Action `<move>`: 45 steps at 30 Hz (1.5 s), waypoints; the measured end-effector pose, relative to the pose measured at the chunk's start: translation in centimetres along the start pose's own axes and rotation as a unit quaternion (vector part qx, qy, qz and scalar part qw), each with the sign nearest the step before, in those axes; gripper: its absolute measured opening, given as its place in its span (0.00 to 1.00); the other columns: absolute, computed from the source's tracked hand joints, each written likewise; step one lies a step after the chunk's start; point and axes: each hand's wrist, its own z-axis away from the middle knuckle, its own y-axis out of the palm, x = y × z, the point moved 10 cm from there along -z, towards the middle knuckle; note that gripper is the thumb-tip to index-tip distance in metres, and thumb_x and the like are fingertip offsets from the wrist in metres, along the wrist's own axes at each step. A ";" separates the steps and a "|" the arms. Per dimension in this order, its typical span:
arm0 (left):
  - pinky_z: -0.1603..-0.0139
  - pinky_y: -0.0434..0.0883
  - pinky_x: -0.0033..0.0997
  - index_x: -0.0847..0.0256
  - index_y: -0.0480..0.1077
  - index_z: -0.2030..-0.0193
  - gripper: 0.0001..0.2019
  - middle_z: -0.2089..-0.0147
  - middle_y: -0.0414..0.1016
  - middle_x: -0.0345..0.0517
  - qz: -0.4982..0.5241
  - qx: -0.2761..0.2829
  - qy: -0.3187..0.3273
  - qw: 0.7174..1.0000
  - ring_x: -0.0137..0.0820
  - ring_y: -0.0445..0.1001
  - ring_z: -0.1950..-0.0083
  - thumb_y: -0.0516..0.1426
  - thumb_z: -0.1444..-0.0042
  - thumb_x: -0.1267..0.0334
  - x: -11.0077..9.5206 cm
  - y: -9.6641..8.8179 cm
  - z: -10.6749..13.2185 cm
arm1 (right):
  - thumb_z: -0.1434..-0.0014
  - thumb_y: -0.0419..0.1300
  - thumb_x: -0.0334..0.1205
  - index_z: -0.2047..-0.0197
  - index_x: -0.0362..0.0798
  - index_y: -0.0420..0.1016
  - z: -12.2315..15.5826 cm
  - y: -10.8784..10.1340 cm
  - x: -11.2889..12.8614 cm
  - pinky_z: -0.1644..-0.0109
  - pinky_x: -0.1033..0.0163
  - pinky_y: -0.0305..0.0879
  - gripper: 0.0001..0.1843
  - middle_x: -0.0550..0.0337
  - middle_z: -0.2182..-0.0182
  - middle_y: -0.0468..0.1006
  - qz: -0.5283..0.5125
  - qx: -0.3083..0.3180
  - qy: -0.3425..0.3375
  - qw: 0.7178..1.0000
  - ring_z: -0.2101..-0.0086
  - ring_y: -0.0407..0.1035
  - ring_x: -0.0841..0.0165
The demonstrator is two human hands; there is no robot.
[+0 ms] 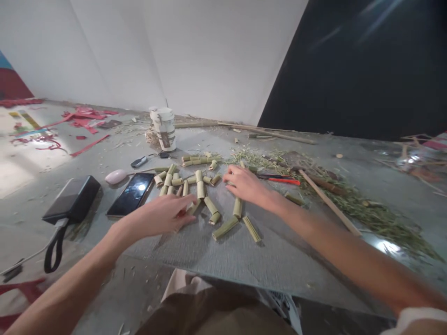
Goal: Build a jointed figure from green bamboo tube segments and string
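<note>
Several short green bamboo pieces (pixel 200 186) lie scattered on a grey table (pixel 244 260) in front of me. My left hand (pixel 164 214) rests palm down at the near left edge of the pile, its fingers stretched over a piece. My right hand (pixel 244 184) reaches in from the right with curled fingers touching pieces at the pile's right side; what it holds, if anything, is hidden. Two longer pieces (pixel 225 228) lie loose near the front.
A phone (pixel 131 194), a black power bank (pixel 71 200) with strap, a pink mouse-like object (pixel 116 176) and a white cup (pixel 164 128) are on the left. An orange-handled cutter (pixel 282 180), a wooden stick (pixel 330 202) and green shavings lie to the right. Red paper scraps sit far left.
</note>
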 end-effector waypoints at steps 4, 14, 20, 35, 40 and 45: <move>0.68 0.59 0.33 0.53 0.67 0.44 0.10 0.68 0.79 0.40 0.047 -0.015 -0.019 0.999 0.38 0.76 0.68 0.55 0.27 0.54 -0.8 1.3 0.9 | 0.29 0.63 0.37 0.55 0.48 0.84 0.2 -0.5 0.3 0.48 0.53 0.64 0.07 0.50 0.54 0.78 -0.026 0.002 -0.002 1.000 0.53 0.73 0.58; 0.46 0.71 0.43 0.58 0.74 0.47 0.09 0.50 0.76 0.54 -0.097 -0.173 -0.037 0.979 0.47 0.76 0.46 0.55 0.31 0.66 4.2 -4.5 -2.7 | 0.23 0.55 0.42 0.41 0.48 0.77 -0.7 -0.4 5.9 0.45 0.49 0.63 0.15 0.48 0.51 0.81 -0.100 0.023 -0.046 0.994 0.50 0.72 0.54; 0.46 0.70 0.43 0.59 0.78 0.48 0.14 0.50 0.73 0.54 -0.134 -0.128 -0.045 0.982 0.45 0.74 0.48 0.53 0.33 0.68 6.8 -3.8 -5.0 | 0.32 0.52 0.23 0.46 0.47 0.82 -3.4 0.5 6.9 0.46 0.49 0.61 0.21 0.46 0.45 0.75 -0.034 0.027 -0.165 0.985 0.46 0.66 0.52; 0.42 0.66 0.40 0.52 0.80 0.50 0.10 0.54 0.83 0.42 -0.047 -0.080 0.124 0.988 0.37 0.79 0.50 0.58 0.30 0.65 1.9 -1.8 -3.8 | 0.30 0.55 0.31 0.47 0.50 0.81 -0.6 0.1 4.1 0.45 0.53 0.61 0.15 0.56 0.55 0.84 -0.159 0.018 -0.052 0.986 0.54 0.75 0.61; 0.49 0.70 0.38 0.54 0.81 0.52 0.12 0.56 0.83 0.46 -0.020 -0.094 0.129 0.987 0.38 0.80 0.53 0.55 0.28 0.65 1.7 -1.6 -4.5 | 0.31 0.56 0.32 0.48 0.53 0.80 0.3 0.3 4.3 0.46 0.55 0.61 0.14 0.60 0.58 0.85 -0.207 0.027 -0.024 0.978 0.58 0.74 0.64; 0.52 0.70 0.35 0.55 0.80 0.51 0.13 0.54 0.82 0.46 -0.013 -0.111 0.100 0.989 0.36 0.79 0.53 0.52 0.28 0.66 1.9 -1.9 -4.4 | 0.30 0.57 0.34 0.45 0.51 0.79 0.1 0.3 4.0 0.49 0.57 0.62 0.14 0.59 0.57 0.84 -0.221 0.021 -0.007 0.975 0.59 0.74 0.64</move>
